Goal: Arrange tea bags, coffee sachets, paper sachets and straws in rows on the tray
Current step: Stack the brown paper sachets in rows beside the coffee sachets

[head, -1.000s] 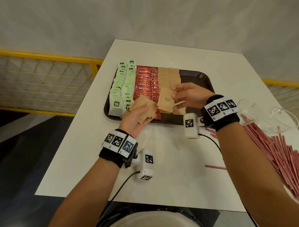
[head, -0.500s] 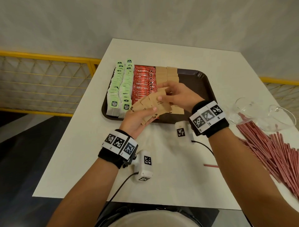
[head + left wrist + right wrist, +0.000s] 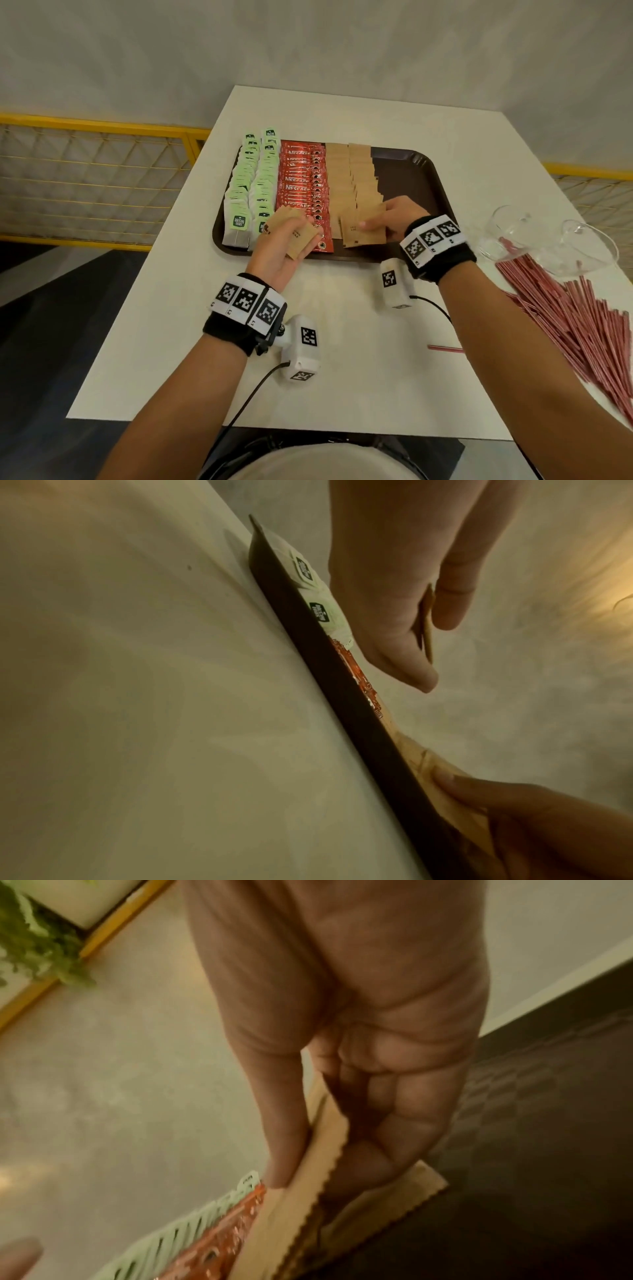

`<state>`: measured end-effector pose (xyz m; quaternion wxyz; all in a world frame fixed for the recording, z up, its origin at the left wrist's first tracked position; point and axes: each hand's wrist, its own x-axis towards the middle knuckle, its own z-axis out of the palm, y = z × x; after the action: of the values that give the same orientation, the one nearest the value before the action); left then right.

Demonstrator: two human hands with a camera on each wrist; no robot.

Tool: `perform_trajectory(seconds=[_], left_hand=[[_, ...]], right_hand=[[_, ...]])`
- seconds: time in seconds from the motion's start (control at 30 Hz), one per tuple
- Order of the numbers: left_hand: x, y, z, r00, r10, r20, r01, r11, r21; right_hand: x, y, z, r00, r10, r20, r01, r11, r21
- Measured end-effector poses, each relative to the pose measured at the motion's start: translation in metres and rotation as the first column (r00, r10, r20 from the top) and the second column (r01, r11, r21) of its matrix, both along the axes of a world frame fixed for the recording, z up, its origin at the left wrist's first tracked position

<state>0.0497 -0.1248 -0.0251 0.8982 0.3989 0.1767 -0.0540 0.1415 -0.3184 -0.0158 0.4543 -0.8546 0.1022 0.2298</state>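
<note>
My right hand pinches one paper sachet at the near end of the brown rows on the tray. My left hand grips a small stack of sachets over the tray's front. I should lay it flat, edges lined up, overlapping the one behind.

A white tabletop stands against a grey wall. Two clear glasses lie tipped at its right edge. Yellow mesh railings run on both sides, above a dark floor. Green foliage shows, blurred, in the right wrist view.
</note>
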Motion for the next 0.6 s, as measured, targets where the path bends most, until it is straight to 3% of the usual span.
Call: perform_trajectory(seconds=[0.23,0.47,0.6], left_hand=[[-0.001,-0.003,0.0,1.0,0.0,-0.004,-0.001,0.999,-0.038],[-0.001,-0.003,0.0,1.0,-0.009,0.006,0.009,0.998,-0.062],[0.0,-0.008,-0.001,0.999,-0.041,-0.014,0.04,0.997,-0.071]], right_hand=[[0.004,0.014,-0.003,0.999,0.022,0.037,-0.017,0.988,-0.153],[0.004,-0.01,0.016,1.0,-0.009,-0.007,0.009,1.0,-0.01],[0.01,-0.018,0.013,0.999,0.03,-0.039,-0.036,0.985,-0.169]])
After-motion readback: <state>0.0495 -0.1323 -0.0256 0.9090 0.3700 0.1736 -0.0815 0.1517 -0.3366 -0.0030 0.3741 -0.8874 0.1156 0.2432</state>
